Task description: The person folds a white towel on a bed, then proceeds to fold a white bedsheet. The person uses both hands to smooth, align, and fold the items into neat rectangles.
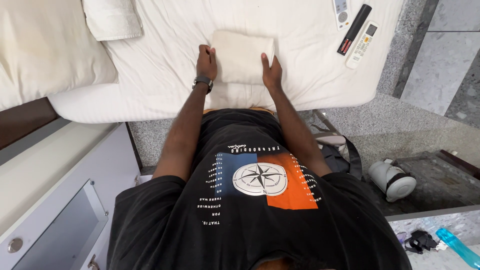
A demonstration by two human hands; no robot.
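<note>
left hand (206,61): fingers flat, gripping left edge of folded cream towel (243,56); black wristwatch (203,82) on wrist
right hand (271,71): pressed against towel's right edge, fingers curled on it
towel: lies on white bed sheet (165,65), near the bed's front edge, between both hands
remotes: two white remotes (361,44), one black remote (354,29), on the bed's far right, well apart from towel
pillow (45,50): far left

Folded cream towel (243,56) on the white bed (165,70)

It lay flat as a thick, neat rectangle near the mattress edge, its sides pressed by a hand each; the fold count seemed unclear from above.
</note>
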